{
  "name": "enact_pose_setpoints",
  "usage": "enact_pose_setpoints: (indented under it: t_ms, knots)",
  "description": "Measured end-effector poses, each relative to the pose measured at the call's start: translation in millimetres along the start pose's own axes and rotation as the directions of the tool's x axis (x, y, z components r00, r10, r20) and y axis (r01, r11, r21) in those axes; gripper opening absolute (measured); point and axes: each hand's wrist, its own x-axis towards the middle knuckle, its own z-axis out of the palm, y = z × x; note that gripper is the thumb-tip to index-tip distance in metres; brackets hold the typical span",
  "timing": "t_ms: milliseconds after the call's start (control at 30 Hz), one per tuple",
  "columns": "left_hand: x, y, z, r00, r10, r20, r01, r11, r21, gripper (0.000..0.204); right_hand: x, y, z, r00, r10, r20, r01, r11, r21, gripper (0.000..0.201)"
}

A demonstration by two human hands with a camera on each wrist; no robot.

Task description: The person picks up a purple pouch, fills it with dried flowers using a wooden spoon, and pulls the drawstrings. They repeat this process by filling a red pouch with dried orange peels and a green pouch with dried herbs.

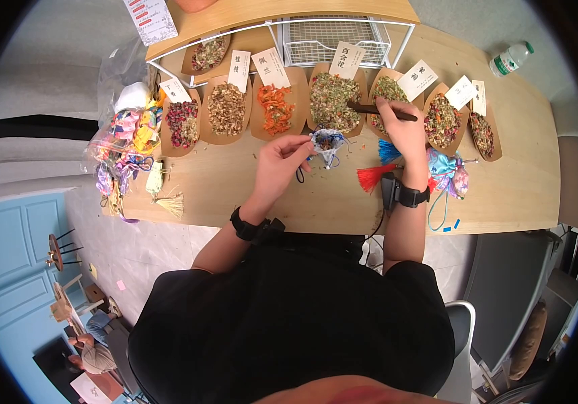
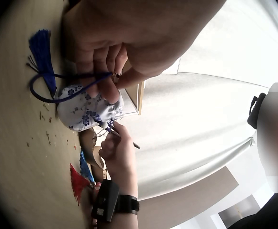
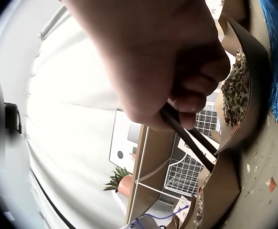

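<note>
My left hand pinches the rim of a small white pouch whose mouth faces up, with dark bits inside. Blue flowers pattern the pouch in the left wrist view, and a blue cord and blue tassel hang by it. Dark tongs are gripped in my right hand; their tips are over the tray of greenish dried herbs, right of the pouch. In the right wrist view the tongs' two arms stand slightly apart; whether they hold anything cannot be told.
Paper trays of dried herbs with labels line the back, including orange petals and red buds. Behind them stands a shelf with a wire basket. Coloured pouches lie left; a red tassel and a bottle are right.
</note>
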Motion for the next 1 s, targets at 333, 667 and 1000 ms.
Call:
enact_pose_setpoints:
  t_ms: [333, 667, 1000]
  knots:
    - [-1, 2, 1, 1.0, 0.0, 0.004, 0.0, 1.0, 0.005, 0.022, -7, -9, 17, 0.972, -0.159, 0.17, 0.168, 0.985, -0.041, 0.033]
    - [-2, 0, 0, 1.0, 0.008, 0.0, -0.008, 1.0, -0.003, 0.022, -6, -2, 20, 0.974, -0.156, 0.166, 0.157, 0.988, 0.005, 0.029]
    - [-2, 2, 1, 1.0, 0.005, -0.001, -0.005, 1.0, -0.009, 0.022, -4, -2, -2, 0.933, -0.066, 0.354, -0.084, 0.917, 0.391, 0.03]
